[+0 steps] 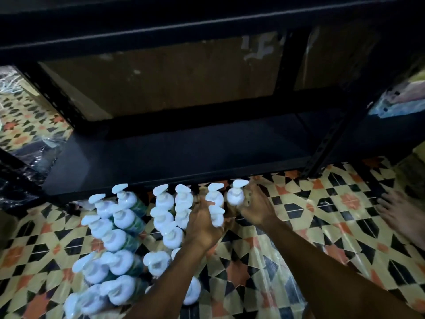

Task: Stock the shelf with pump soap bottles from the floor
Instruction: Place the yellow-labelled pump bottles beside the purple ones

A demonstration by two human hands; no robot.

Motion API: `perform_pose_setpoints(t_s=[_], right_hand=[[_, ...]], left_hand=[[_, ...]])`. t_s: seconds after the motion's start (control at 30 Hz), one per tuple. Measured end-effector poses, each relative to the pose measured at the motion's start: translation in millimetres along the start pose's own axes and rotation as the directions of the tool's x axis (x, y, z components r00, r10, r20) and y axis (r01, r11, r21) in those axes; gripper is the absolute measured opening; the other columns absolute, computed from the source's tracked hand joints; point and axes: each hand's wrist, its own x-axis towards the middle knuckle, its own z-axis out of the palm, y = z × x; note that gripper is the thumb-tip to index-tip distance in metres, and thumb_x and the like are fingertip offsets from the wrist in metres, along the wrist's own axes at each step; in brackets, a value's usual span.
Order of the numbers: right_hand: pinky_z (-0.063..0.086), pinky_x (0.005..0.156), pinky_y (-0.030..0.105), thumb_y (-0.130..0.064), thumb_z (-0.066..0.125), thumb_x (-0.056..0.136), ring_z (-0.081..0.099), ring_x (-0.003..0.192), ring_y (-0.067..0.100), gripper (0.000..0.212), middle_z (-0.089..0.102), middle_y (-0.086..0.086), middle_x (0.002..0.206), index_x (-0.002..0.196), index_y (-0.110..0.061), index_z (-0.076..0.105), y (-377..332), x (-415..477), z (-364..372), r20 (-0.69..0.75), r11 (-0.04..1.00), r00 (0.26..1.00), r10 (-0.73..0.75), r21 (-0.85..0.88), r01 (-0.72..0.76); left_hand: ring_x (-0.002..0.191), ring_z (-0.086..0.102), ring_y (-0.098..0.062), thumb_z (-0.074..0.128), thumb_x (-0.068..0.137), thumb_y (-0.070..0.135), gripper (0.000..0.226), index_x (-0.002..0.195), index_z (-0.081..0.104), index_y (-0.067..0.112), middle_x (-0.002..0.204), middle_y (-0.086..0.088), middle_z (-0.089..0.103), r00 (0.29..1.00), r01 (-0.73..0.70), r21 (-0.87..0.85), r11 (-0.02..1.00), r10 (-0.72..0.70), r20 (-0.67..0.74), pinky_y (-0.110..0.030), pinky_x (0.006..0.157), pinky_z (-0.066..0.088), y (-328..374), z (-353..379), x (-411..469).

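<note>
Several pump soap bottles (119, 240) with white tops stand in rows on the patterned floor, just in front of a black metal shelf (174, 155). My left hand (202, 226) wraps around a white-topped bottle (217, 216) near the front of the group. My right hand (255, 207) grips the rightmost bottle (235, 195), close to the shelf's front edge. Both bottles are near floor level. The lowest shelf board holds nothing that I can see.
The shelf's right upright (331, 139) stands just right of my hands. A bare foot (402, 215) rests on the tiles at the far right. Plastic-wrapped goods (25, 157) lie left of the shelf. A brown board backs the shelf.
</note>
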Motion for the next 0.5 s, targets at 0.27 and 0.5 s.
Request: perform_pose_setpoints(t_s=[0.27, 0.5], right_hand=[[0.052, 0.081, 0.035, -0.058, 0.074, 0.058, 0.064, 0.097, 0.022, 0.060, 0.066, -0.005, 0.108, 0.111, -0.031, 0.064, 21.9, 16.9, 17.9, 0.061, 0.998, 0.998, -0.005, -0.069, 0.009], [0.048, 0.098, 0.039, -0.043, 0.088, 0.066, 0.053, 0.117, 0.020, 0.086, 0.052, -0.004, 0.127, 0.141, -0.028, 0.047, 42.2, 0.5, 18.7, 0.067, 0.994, 0.995, -0.069, -0.085, 0.075]], left_hand=[[0.112, 0.065, -0.022, 0.069, 0.086, 0.016, 0.024, 0.101, 0.067, 0.034, 0.117, 0.000, 0.068, 1.000, 0.014, -0.014, 1.000, -0.014, 0.001, -0.022, 0.077, 0.038, -5.8, 10.0, 5.5], [0.124, 0.060, -0.027, 0.076, 0.067, 0.046, 0.078, 0.140, 0.060, 0.025, 0.133, -0.001, 0.065, 0.993, 0.058, 0.047, 0.997, -0.062, 0.099, -0.029, 0.093, 0.047, -6.8, 21.9, 1.7]])
